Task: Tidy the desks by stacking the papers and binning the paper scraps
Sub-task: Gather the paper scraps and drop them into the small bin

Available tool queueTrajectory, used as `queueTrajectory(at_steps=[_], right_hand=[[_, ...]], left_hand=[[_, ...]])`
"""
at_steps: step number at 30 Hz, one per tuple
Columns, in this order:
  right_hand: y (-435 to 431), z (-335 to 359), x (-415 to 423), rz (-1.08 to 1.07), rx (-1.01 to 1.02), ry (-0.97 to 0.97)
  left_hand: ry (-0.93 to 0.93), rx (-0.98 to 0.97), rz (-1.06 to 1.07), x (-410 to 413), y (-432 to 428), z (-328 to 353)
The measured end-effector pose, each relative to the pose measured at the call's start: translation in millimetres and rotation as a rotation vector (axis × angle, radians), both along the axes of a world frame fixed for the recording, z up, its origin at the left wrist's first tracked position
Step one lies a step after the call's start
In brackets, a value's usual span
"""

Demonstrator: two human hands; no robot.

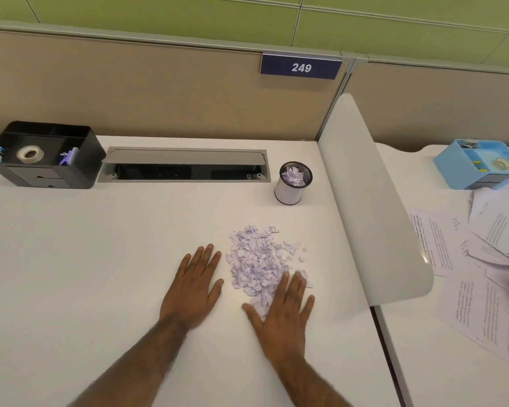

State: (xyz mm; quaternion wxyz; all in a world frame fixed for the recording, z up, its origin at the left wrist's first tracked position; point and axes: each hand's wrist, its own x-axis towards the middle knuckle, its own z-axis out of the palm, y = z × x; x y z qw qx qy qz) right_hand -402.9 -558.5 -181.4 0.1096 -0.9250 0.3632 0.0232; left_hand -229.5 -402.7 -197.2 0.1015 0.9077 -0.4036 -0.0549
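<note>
On a white desk [100,245], the left hand [193,284] lies flat, fingers straight, just left of a pile of paper scraps [256,257]. The right hand [282,314] lies flat, fingers spread, with its fingertips on the pile's near edge. A small bin [290,190] holding scraps stands near the desk's far right corner. Loose papers [482,289] lie on the neighbouring desk.

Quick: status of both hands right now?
Left hand: open, flat on the desk beside the paper scraps, holding nothing.
Right hand: open, fingers resting on the pile's near edge, holding nothing.
</note>
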Motion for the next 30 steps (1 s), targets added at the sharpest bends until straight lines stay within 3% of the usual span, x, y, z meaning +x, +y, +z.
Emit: queueTrajectory(at_steps=[6, 9, 12, 17, 21, 30], right_hand=[[-50, 16, 40, 0.11, -0.015, -0.123], [-81, 22, 44, -0.046, -0.03, -0.196], [-102, 19, 45, -0.191, 0.106, -0.143], [-89, 25, 50, 0.141, 0.18, -0.107], [-89, 44, 81, 0.129, 0.178, -0.211], [-102, 48, 125, 0.415, 0.117, 0.052]], left_hand=[[0.0, -0.021, -0.005, -3, 1, 0], [-0.005, -0.031, -0.002, -1, 0, 1], [0.001, -0.029, -0.003, -1, 0, 0], [0.007, -0.026, -0.005, -2, 0, 0], [0.016, -0.01, 0.005, -2, -1, 2], [0.022, 0.04, 0.026, -1, -1, 3]])
